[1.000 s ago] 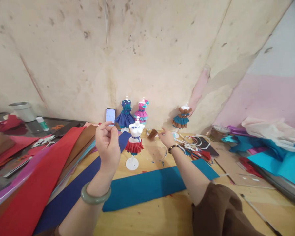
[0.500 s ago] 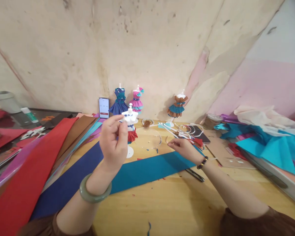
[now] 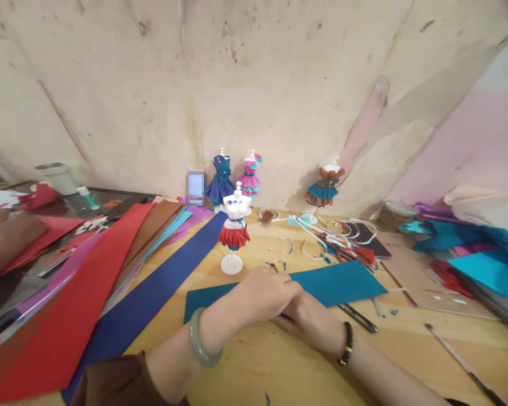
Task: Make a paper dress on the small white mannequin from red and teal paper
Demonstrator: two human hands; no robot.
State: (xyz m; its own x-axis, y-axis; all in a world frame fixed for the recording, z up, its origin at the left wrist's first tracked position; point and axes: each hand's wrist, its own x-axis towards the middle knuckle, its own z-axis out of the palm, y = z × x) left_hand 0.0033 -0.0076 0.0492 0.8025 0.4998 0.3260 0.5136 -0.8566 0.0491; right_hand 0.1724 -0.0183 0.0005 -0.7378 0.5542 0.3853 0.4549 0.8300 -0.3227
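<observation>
Over teal sheet (image 3: 342, 285), left hand (image 3: 265, 293) atop right hand (image 3: 317, 321), grips unclear; phone screen (image 3: 195, 188) blurred.

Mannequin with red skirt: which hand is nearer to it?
Left. The left hand lies just in front of the mannequin; the right hand is farther right, touching the left.

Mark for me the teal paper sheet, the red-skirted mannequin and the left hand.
teal paper sheet (image 3: 347, 285), head view, on its bare right end.
red-skirted mannequin (image 3: 234, 234), head view, on the red skirt.
left hand (image 3: 265, 293), head view, on the back of the hand.
</observation>
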